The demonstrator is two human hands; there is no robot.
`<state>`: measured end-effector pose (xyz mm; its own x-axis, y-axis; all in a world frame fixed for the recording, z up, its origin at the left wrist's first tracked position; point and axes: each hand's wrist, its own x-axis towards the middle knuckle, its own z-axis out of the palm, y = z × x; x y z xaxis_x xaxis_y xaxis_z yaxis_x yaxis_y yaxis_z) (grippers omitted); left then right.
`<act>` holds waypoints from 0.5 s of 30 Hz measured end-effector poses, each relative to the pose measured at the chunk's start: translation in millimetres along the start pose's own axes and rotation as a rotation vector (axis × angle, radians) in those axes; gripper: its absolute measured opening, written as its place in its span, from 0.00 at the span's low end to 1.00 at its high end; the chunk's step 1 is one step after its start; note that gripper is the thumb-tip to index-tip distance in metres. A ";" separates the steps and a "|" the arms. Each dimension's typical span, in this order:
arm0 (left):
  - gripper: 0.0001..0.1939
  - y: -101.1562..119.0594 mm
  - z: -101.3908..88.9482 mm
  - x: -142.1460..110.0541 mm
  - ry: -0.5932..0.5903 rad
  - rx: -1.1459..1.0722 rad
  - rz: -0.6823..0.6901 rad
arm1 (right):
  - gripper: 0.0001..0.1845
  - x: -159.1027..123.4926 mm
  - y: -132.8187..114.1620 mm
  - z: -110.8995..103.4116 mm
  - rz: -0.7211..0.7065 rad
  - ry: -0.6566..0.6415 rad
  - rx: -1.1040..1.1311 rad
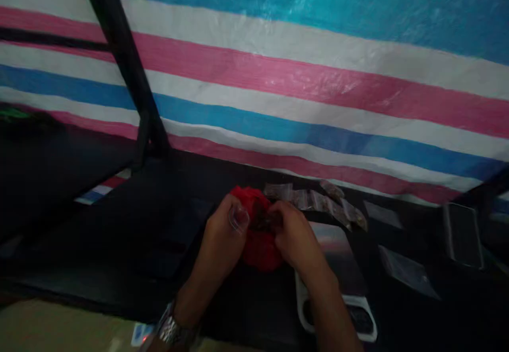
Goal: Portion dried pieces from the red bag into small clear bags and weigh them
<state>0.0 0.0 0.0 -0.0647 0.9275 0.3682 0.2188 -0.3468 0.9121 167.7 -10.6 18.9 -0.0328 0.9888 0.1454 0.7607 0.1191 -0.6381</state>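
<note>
No legible text, labels or numbers (frame dim, blurred)

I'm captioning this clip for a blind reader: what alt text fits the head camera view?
Two bare hands, left hand and right hand, hold a red bag over a dark table. A row of small clear packets lies just beyond, a scale sits beneath the right wrist, and a striped tarp hangs behind.

Bag (258,246) between both hands (222,238), scale (338,283) just right of them, packets (318,201) in a row behind, tarp (278,76) farther back.
</note>
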 end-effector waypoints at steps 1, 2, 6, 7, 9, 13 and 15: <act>0.04 0.0 1.0 0.8 0.004 -0.035 -0.019 | 0.25 -1.4 -0.7 0.4 -0.010 -0.015 -0.004; 0.05 -0.1 2.0 1.6 0.009 -0.071 -0.047 | 0.25 -2.7 -1.4 0.8 -0.020 -0.028 -0.005; 0.08 -0.6 3.8 2.1 0.037 -0.223 -0.275 | 0.25 -5.5 -3.2 2.1 -0.069 -0.054 0.024; 0.09 -0.9 3.8 1.8 0.048 -0.254 -0.330 | 0.25 -5.5 -3.5 2.1 -0.083 -0.058 0.040; 0.10 -1.8 3.6 1.0 0.062 -0.276 -0.357 | 0.25 -5.3 -4.2 1.9 -0.099 -0.074 0.102; 0.10 -3.4 3.0 2.3 0.028 -0.182 -0.233 | 0.25 -4.6 -5.2 1.3 -0.032 -0.160 0.341; 0.10 -3.0 1.7 4.5 0.001 -0.133 -0.175 | 0.22 -3.9 -4.0 1.7 0.011 -0.192 0.456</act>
<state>0.8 5.4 -1.4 -0.0915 0.9751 0.2022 0.0738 -0.1958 0.9779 163.6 -14.8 19.5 -0.1776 0.9839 0.0221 0.4020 0.0930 -0.9109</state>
